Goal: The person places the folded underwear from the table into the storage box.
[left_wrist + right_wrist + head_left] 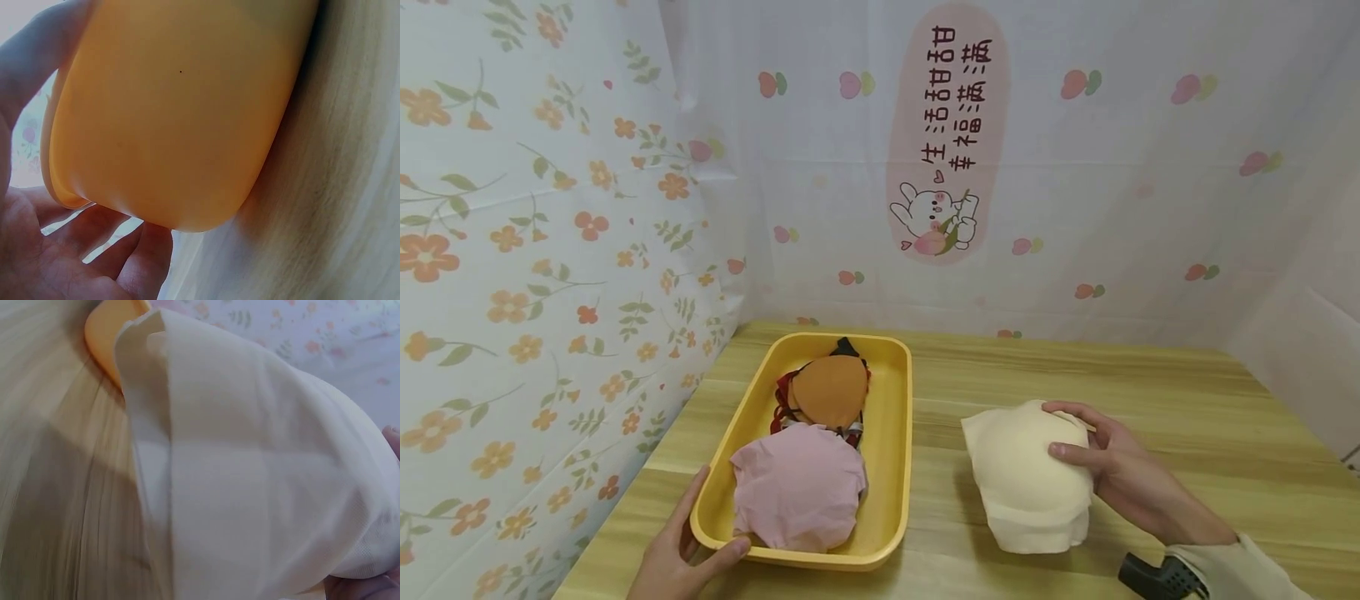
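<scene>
A cream bra [1030,467], folded with a rounded cup facing up, is held by my right hand [1127,471] right of centre. Thumb and fingers pinch its right edge; in the right wrist view the cream fabric [250,462] hides most of the hand. My left hand [679,546] grips the near left corner of a yellow tray [908,433], thumb at the front rim and fingers along the left side. Inside the tray lie a folded pink bra [801,487] at the near end and an orange-brown cup-shaped garment [831,387] with dark red straps behind it.
The tray stands on a wood-grain table [947,533]. A floral curtain [550,275] hangs along the left, and a printed white cloth [820,192] closes off the back. A black device [1157,577] sits at my right wrist.
</scene>
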`<state>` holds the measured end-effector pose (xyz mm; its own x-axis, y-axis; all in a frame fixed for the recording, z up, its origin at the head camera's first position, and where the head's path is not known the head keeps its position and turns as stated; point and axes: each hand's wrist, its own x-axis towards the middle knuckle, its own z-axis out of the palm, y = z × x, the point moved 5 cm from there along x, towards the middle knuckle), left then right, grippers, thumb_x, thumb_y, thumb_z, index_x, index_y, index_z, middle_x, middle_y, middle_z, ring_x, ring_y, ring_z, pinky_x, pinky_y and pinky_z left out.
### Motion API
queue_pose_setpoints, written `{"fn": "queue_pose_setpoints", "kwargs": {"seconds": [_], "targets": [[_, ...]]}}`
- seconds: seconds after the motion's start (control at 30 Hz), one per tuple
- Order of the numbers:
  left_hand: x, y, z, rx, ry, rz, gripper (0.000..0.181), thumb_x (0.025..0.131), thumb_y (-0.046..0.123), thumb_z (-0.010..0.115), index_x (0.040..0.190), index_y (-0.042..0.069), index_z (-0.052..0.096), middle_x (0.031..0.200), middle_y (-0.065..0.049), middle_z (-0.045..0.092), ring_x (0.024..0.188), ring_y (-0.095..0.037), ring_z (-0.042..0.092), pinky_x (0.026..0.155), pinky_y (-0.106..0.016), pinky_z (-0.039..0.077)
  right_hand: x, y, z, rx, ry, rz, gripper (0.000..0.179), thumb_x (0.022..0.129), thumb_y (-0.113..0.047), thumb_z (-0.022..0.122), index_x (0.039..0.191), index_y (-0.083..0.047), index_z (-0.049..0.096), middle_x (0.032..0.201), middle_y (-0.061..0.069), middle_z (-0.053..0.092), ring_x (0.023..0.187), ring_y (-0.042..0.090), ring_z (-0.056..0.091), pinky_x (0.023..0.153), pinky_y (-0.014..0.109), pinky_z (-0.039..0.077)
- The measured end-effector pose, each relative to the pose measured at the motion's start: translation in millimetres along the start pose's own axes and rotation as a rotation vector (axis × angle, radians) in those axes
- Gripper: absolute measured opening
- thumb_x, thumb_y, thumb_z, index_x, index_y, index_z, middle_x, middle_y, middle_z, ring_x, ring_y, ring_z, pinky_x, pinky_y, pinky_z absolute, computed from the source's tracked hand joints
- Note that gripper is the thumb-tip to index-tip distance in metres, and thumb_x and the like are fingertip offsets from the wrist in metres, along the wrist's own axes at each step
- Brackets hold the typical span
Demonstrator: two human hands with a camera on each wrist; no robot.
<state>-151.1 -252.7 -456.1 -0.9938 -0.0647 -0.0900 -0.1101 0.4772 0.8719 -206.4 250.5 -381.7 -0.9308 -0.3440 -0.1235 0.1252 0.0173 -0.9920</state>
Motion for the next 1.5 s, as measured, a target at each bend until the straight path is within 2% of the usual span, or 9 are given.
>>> {"fn": "queue_pose_setpoints", "kwargs": {"seconds": [0.23, 0.47, 0.73, 0.97, 1.03, 1.13, 1.2, 1.37, 1.5], "targets": [[-1.2, -3.1, -2.2, -0.010, 0.002, -0.041, 0.105, 0.088, 0.032, 0.077, 0.164, 0.022, 0.005, 0.163, -0.026, 0.026, 0.135, -0.025, 0.049, 0.086, -0.004, 0.047, 24.1, 0, 42, 0.118, -0.088, -0.042, 0.048, 0.101, -0.005, 0.056, 0.144, -0.022, 0.042, 0.138, -0.006, 0.049, 0.118, 0.015, 0.064, 0.094, 0.037, 0.059], [-2.3, -8.4, -2.2, -0.014, -0.005, -0.059, 0.105, 0.088, 0.031, 0.077, 0.164, 0.021, 0.005, 0.161, -0.029, 0.027, 0.128, -0.010, 0.053, 0.085, -0.004, 0.047, 44.4, -8, 76, 0.143, -0.068, -0.051, 0.050, 0.097, -0.005, 0.061, 0.142, -0.017, 0.042, 0.141, 0.001, 0.044, 0.117, 0.016, 0.063, 0.093, 0.036, 0.059], [-0.1, -5.7, -1.6, -0.004, -0.012, -0.068, 0.105, 0.088, 0.033, 0.077, 0.164, 0.022, 0.005, 0.162, -0.028, 0.026, 0.132, -0.017, 0.051, 0.085, -0.004, 0.046, 62.6, -15, 105, 0.203, -0.031, -0.034, 0.057, 0.096, -0.005, 0.064, 0.145, -0.007, 0.036, 0.143, 0.010, 0.044, 0.115, 0.016, 0.063, 0.092, 0.032, 0.059], [0.6, -3.2, -0.7, -0.018, -0.013, -0.044, 0.105, 0.088, 0.030, 0.078, 0.164, 0.022, 0.005, 0.162, -0.027, 0.026, 0.122, 0.004, 0.051, 0.086, -0.004, 0.046, 76.2, -18, 133, 0.271, -0.048, -0.028, 0.060, 0.092, 0.003, 0.059, 0.146, -0.003, 0.034, 0.143, 0.013, 0.041, 0.117, 0.015, 0.060, 0.093, 0.029, 0.058], [0.5, -2.5, -0.3, -0.016, -0.012, -0.043, 0.105, 0.088, 0.030, 0.078, 0.164, 0.022, 0.005, 0.162, -0.028, 0.026, 0.123, 0.002, 0.052, 0.086, -0.004, 0.047, 79.1, -19, 142, 0.288, -0.064, -0.032, 0.061, 0.090, 0.006, 0.058, 0.146, -0.002, 0.035, 0.142, 0.014, 0.042, 0.116, 0.016, 0.060, 0.093, 0.029, 0.058], [0.4, -1.1, 0.1, -0.003, -0.008, -0.035, 0.105, 0.088, 0.030, 0.077, 0.164, 0.023, 0.005, 0.162, -0.028, 0.026, 0.130, -0.012, 0.052, 0.086, -0.004, 0.047, 84.5, -20, 155, 0.297, -0.088, -0.034, 0.063, 0.088, 0.008, 0.057, 0.146, -0.001, 0.034, 0.142, 0.015, 0.043, 0.117, 0.017, 0.058, 0.093, 0.029, 0.057], [0.3, -0.4, 0.2, 0.000, -0.001, -0.021, 0.104, 0.089, 0.030, 0.077, 0.164, 0.022, 0.006, 0.161, -0.029, 0.027, 0.130, -0.013, 0.053, 0.086, -0.004, 0.047, 88.6, -20, 165, 0.299, -0.101, -0.035, 0.064, 0.087, 0.009, 0.057, 0.146, -0.001, 0.035, 0.142, 0.016, 0.043, 0.117, 0.018, 0.058, 0.093, 0.028, 0.057], [0.1, -0.2, 0.4, -0.027, 0.009, 0.016, 0.104, 0.088, 0.026, 0.078, 0.164, 0.020, 0.007, 0.160, -0.030, 0.028, 0.111, 0.020, 0.046, 0.086, -0.004, 0.047, 99.3, -18, 190, 0.286, -0.099, -0.016, 0.064, 0.085, 0.011, 0.060, 0.145, -0.003, 0.039, 0.138, 0.016, 0.047, 0.114, 0.018, 0.057, 0.089, 0.023, 0.055], [0.0, -1.3, 0.8, -0.032, 0.006, 0.023, 0.104, 0.088, 0.025, 0.078, 0.164, 0.019, 0.007, 0.160, -0.030, 0.029, 0.107, 0.026, 0.041, 0.086, -0.004, 0.047, 106.4, -13, 205, 0.186, -0.053, -0.022, 0.066, 0.084, 0.008, 0.066, 0.144, -0.004, 0.041, 0.136, 0.018, 0.048, 0.112, 0.021, 0.058, 0.089, 0.025, 0.055]]}}
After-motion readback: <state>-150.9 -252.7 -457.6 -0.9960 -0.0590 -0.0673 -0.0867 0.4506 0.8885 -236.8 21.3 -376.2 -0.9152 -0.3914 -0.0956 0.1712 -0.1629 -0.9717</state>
